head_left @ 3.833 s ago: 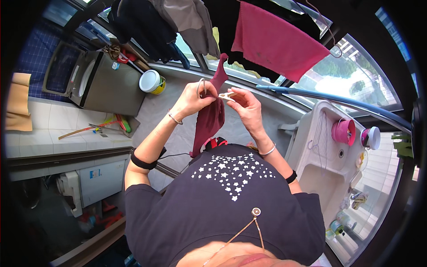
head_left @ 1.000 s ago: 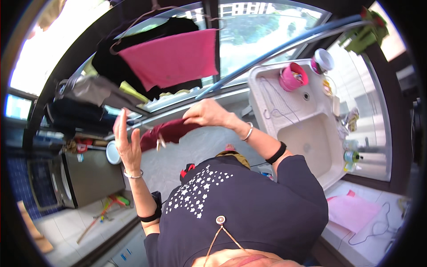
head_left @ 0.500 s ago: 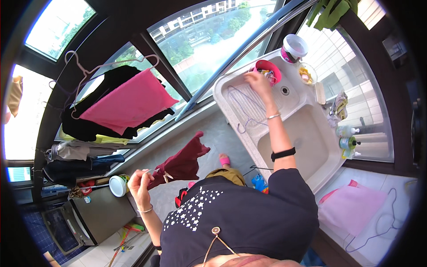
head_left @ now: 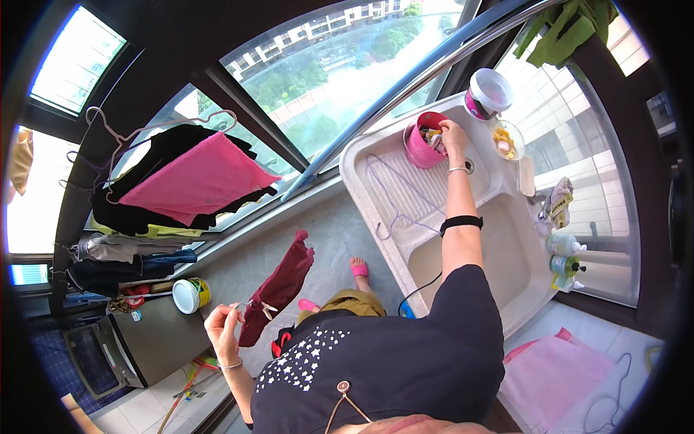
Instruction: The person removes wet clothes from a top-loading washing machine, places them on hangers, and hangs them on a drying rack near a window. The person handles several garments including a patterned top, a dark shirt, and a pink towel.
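Note:
My right hand (head_left: 453, 139) is at the right rim of a pink bucket (head_left: 422, 150) that holds several small clothespins (head_left: 432, 137). Its fingers are bent closed over the rim and contents; what they grip is hidden. The bucket sits on the ribbed drainboard of the stone-coloured sink (head_left: 491, 249). A purple wire hanger (head_left: 382, 194) lies on the same drainboard. Low on the left, my left hand (head_left: 223, 325) is pinched closed at the top of a dark red garment (head_left: 278, 289), which dangles over the floor. A pale clothespin (head_left: 269, 309) is clipped on the garment near my fingers.
Behind the sink stand a white tub (head_left: 493, 90), a clear bowl (head_left: 506, 141) and soap bottles (head_left: 564, 262). A pink cloth (head_left: 199, 181) hangs on a hanger at the window, left. A pale pink cloth (head_left: 557, 376) lies on the right-hand counter. A metal rail (head_left: 405, 83) crosses above.
My right hand has gone from the bucket's left side to its right rim. The bucket now stands further left on the drainboard, showing more of its side. My left hand still holds the garment.

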Available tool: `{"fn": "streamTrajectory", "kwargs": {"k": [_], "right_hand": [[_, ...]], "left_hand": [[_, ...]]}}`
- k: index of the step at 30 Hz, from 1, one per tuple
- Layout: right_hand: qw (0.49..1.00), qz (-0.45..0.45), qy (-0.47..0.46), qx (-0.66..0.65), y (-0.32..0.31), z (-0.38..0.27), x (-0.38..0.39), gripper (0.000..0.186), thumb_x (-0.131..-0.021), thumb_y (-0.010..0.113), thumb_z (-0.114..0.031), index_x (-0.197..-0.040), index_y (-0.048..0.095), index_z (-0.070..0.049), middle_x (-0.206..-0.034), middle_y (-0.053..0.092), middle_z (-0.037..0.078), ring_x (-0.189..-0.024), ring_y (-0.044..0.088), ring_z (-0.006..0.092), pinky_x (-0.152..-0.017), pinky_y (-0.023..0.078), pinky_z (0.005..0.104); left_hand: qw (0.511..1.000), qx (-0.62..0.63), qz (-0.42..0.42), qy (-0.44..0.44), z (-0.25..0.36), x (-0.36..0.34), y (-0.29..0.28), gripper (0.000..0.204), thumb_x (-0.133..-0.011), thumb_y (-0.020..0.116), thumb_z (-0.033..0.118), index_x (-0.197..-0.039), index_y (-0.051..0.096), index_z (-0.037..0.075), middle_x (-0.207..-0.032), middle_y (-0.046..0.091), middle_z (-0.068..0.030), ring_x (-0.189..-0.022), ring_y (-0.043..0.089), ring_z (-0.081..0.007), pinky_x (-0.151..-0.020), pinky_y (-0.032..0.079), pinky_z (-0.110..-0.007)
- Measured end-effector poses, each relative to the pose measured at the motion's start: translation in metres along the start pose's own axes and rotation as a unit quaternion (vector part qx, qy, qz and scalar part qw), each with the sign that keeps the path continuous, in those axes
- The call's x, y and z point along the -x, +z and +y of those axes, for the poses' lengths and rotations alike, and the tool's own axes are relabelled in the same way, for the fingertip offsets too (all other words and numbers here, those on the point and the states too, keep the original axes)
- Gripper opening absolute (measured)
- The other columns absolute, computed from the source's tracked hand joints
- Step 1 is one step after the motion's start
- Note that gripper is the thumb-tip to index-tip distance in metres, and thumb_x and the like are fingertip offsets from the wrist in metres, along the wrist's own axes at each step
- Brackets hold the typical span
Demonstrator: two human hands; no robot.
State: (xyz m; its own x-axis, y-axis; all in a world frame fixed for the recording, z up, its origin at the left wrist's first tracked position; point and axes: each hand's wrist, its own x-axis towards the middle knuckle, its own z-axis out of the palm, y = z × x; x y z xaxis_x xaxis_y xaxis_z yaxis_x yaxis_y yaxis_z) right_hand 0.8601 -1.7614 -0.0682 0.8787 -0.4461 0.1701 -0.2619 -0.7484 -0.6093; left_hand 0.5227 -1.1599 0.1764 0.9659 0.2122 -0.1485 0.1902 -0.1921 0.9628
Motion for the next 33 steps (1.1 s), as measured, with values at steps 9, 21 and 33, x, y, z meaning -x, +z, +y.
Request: {"fn": "streamTrajectory", "kwargs": {"k": [9,21,33], "right_hand": [[0.96,-0.082,-0.188,0.192,0.024,-0.019,0.001,0.019,-0.084,0.059,-0.021,-0.097,0.072,-0.02,-0.096,0.071,0.008,-0.092,0.068,0.0279,-0.074,0.052,0.0453],[0.86,0.039,-0.046,-0.507,-0.041,-0.07,0.04,0.02,-0.098,0.054,-0.014,-0.113,0.054,-0.001,-0.092,0.066,0.007,-0.08,0.062,0.0132,-0.071,0.052,0.0263],[0.685,-0.282,-0.153,-0.654,-0.058,-0.332,0.178,0.018,-0.088,0.065,0.0,-0.104,0.057,-0.004,-0.11,0.065,0.015,-0.097,0.066,0.0226,-0.084,0.057,0.0336]], "left_hand": [[0.999,-0.034,0.021,-0.03,0.004,0.003,0.008,0.015,-0.087,0.063,0.003,-0.073,0.059,-0.001,-0.067,0.056,-0.0019,-0.063,0.053,-0.0094,-0.071,0.044,-0.025],[0.999,-0.012,0.031,-0.005,-0.014,0.007,-0.008,0.018,-0.085,0.066,0.009,-0.071,0.063,0.0,-0.062,0.059,0.0003,-0.058,0.051,-0.0052,-0.052,0.039,-0.023],[0.994,-0.016,0.017,0.107,-0.04,0.005,-0.033,0.026,-0.087,0.066,0.01,-0.065,0.061,-0.002,-0.055,0.056,-0.0005,-0.05,0.049,-0.0057,-0.047,0.036,-0.024]]}}
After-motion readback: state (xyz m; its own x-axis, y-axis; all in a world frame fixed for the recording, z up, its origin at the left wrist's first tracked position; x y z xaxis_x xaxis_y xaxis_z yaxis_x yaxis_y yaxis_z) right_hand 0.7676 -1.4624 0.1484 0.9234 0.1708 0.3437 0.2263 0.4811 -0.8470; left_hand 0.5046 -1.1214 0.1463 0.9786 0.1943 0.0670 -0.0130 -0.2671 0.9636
